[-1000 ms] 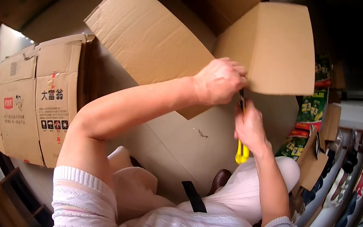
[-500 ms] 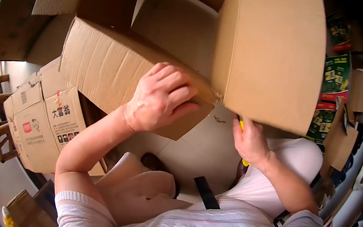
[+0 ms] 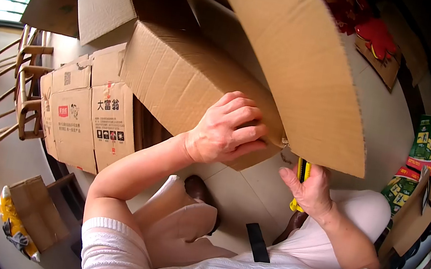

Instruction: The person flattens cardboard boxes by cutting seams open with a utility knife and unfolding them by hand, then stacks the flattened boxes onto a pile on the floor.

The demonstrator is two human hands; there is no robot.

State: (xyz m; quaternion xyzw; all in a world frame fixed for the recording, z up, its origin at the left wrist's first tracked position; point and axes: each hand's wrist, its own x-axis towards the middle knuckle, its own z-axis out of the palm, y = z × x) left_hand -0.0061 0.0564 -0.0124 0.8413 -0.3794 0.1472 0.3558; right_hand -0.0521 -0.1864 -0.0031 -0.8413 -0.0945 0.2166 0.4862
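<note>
A big brown cardboard box stands before me with its flaps spread. My left hand is closed on the near flap, its fingers curled on the cardboard close to the corner. From that corner a wide cardboard panel rises to the upper right. My right hand is closed around a yellow and black utility knife, held upright just under the panel's lower edge. Whether the blade is out cannot be seen. A small torn spot shows at the corner, between the two hands.
Flattened printed cardboard leans at the left, beside wooden chairs. A yellow bag lies at the lower left. Green and red printed boxes and more cardboard stand at the right. Tiled floor shows below the box.
The view has turned, and the wide panel now leans more to the right, showing floor behind it. My right hand has tipped the knife upright, so more of it shows. My left hand stays on the flap.
</note>
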